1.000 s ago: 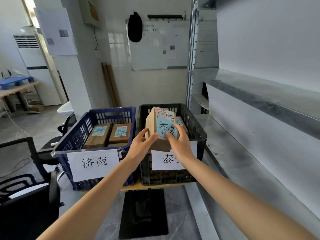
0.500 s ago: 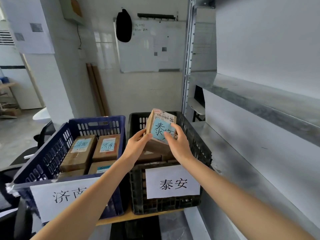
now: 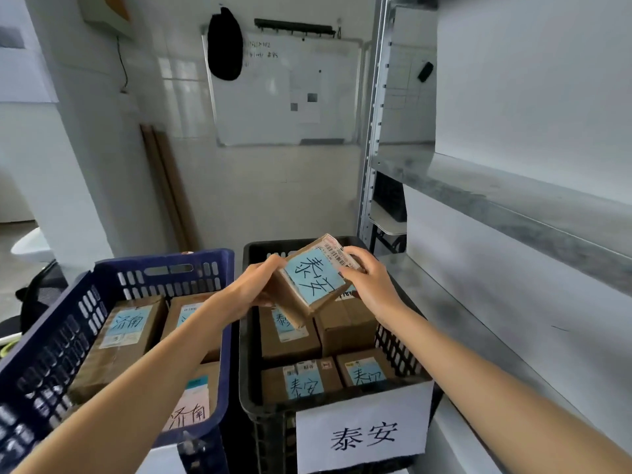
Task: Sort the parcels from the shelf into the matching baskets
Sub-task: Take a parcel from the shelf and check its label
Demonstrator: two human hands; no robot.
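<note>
**Parcel held over black basket**

Both hands grasp the parcel (image 3: 313, 280): left hand (image 3: 248, 289) on its left edge, right hand (image 3: 367, 285) at its upper right corner. The parcel is tilted, label up, above the rear half of the black basket (image 3: 400, 350). Its label matches the basket's sign. The placement likely lies straight down.
</note>
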